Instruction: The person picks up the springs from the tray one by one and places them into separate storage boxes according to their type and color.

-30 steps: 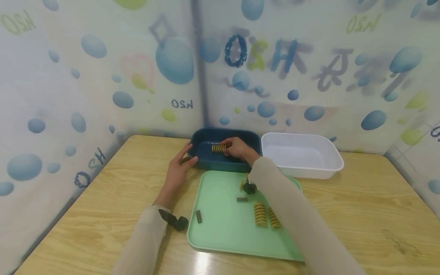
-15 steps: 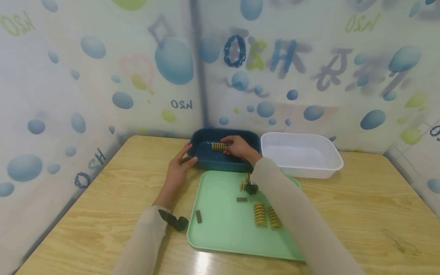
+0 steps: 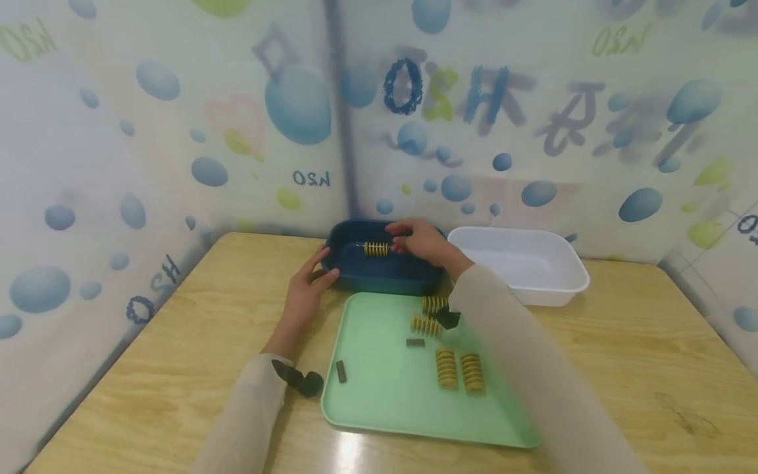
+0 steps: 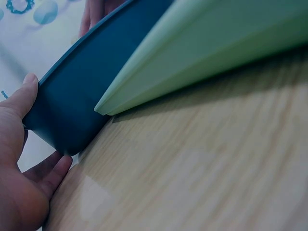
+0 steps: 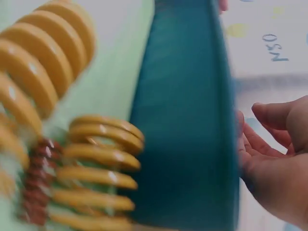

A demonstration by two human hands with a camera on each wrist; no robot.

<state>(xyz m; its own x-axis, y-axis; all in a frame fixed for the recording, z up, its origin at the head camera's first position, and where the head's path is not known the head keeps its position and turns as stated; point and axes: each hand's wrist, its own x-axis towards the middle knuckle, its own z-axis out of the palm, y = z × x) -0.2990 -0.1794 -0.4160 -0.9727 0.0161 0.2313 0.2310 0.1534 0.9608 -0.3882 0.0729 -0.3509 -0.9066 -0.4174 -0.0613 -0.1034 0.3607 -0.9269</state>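
Lying inside the blue bin [image 3: 379, 276] is the yellow spring [image 3: 376, 249], long axis 9-to-3 | right hand [image 3: 423, 241] is touching its 3 o'clock end, fingers loosely curled, grip cannot be told | left hand [image 3: 308, 289] is clamped on the bin's 9 o'clock wall | more springs are on the green tray [image 3: 379, 401] at 6 o'clock.

A light wooden table [image 3: 148, 368] stood in a corner. Pale walls [image 3: 177, 118] printed with blue bubbles and blurred lettering enclosed it on three sides. Soft light glared off the tabletop's near edge.
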